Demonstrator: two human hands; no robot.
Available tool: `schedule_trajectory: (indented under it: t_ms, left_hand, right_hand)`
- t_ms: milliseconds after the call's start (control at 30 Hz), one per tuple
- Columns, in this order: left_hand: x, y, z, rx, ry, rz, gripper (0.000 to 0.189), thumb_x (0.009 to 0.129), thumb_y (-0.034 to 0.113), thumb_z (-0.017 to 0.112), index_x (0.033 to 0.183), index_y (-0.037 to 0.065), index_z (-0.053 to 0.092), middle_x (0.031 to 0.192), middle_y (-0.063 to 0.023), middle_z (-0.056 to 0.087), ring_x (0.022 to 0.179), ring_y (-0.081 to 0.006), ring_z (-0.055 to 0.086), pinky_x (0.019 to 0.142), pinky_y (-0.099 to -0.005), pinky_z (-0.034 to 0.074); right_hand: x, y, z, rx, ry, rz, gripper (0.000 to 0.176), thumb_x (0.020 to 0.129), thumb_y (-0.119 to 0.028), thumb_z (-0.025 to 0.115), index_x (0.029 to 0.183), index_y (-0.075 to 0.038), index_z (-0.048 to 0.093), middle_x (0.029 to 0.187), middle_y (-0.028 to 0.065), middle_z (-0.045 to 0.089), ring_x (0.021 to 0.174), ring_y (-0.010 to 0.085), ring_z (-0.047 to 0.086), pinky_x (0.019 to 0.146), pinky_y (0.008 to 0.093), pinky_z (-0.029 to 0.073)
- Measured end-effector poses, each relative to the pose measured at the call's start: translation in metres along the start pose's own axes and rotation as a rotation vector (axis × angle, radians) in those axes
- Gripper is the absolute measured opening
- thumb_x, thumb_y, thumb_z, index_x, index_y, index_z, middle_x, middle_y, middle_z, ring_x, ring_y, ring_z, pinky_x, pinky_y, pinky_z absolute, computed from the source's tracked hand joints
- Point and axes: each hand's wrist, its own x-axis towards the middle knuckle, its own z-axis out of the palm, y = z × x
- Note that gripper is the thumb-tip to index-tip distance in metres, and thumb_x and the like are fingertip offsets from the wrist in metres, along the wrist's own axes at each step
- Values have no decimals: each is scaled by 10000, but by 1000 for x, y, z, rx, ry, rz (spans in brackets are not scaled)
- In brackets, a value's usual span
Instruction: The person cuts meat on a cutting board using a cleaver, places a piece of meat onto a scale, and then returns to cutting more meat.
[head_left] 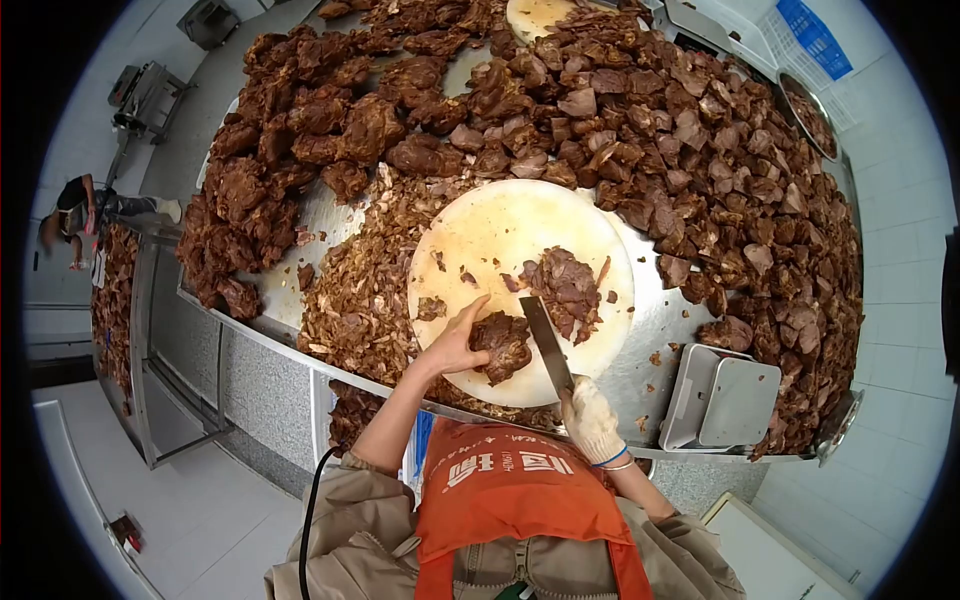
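Observation:
My left hand (455, 343), bare, rests against a dark brown piece of cooked meat (503, 347), with the fingers and thumb around its left side. My right hand (592, 420), in a white knit glove, grips a cleaver (545, 340) by its handle. The blade stands between that piece and a second chunk of sliced meat (568, 290). Both pieces lie on a round, pale cutting board (470, 220) with small scraps scattered on it.
Big brown meat chunks (250, 180) are heaped at the left, cut chunks (770, 230) at the right. Small trimmings (360, 290) lie beside the board. A kitchen scale (740, 400) stands at the table's front right. Another person (80, 210) is at a separate table far left.

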Motion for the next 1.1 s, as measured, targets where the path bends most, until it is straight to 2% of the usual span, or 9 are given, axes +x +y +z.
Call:
schedule_trajectory:
  t_ms: [167,267,467,567,800,833,967,1033,1100]
  left_hand:
    - [-5,0,20,-17,-120,-206,1018,664,414,747,1454,1,255,1324,-259,514,1212,-385,519,1052,-402,418]
    - [-25,-8,66,-196,198,-299,1038,703,486,754,1380,-124,254,1305,-322,498,1213,-390,526,1006,-374,446]
    - [-15,-18,81,-666,422,-329,791,815,442,700,1328,-53,360,1152,-200,608,1026,-296,638,867,-412,536]
    - [-21,-11,57,-1189,-12,-479,545,890,451,608,1299,115,479,1116,-93,644,934,-204,665,663,-417,573]
    - [-28,-11,33,-1427,-350,-578,548,877,577,526,1146,105,593,886,-97,676,685,-245,664,475,-303,507]
    - [-28,-2,33,-1386,-182,-675,556,895,612,487,1095,101,576,813,-60,647,525,-219,586,379,-274,423]
    - [-18,-40,12,-1239,-142,-700,567,928,583,462,1205,93,535,828,-88,656,645,-260,636,470,-302,511]
    - [-28,-10,21,-841,512,-419,689,909,565,522,1390,89,392,1046,-171,642,903,-321,657,662,-362,580]
    - [-38,-9,7,-637,416,-189,874,847,400,677,1488,37,206,1352,-235,459,1124,-325,588,873,-392,549]
  right_hand:
    - [-11,17,5,-51,33,-8,157,883,-119,601,987,-4,573,770,184,587,686,363,612,591,404,506]
    - [-16,19,5,59,-51,141,189,909,-174,562,1024,-27,597,810,224,633,743,394,640,621,448,509]
    - [-26,26,14,79,90,-18,132,883,-116,610,965,-21,568,768,166,567,656,329,603,574,406,495]
    - [-26,14,12,-16,147,-172,125,878,-99,607,970,-26,562,796,152,558,672,322,594,568,398,491]
    - [-8,-14,-2,110,57,-250,142,890,-73,587,1003,-11,528,837,198,571,692,351,608,578,415,495]
    - [-6,-13,0,68,9,-228,141,891,-77,587,1004,-16,529,845,191,571,683,343,610,570,407,495]
    - [6,-13,12,129,-3,-261,138,879,-68,590,996,-20,534,842,180,558,645,323,605,555,392,492]
    - [14,-21,18,70,34,-303,139,857,-52,579,985,-20,536,851,168,545,646,306,602,549,380,493]
    - [21,-28,30,-34,68,-299,154,822,-23,564,974,-22,542,840,158,523,655,293,598,537,365,489]
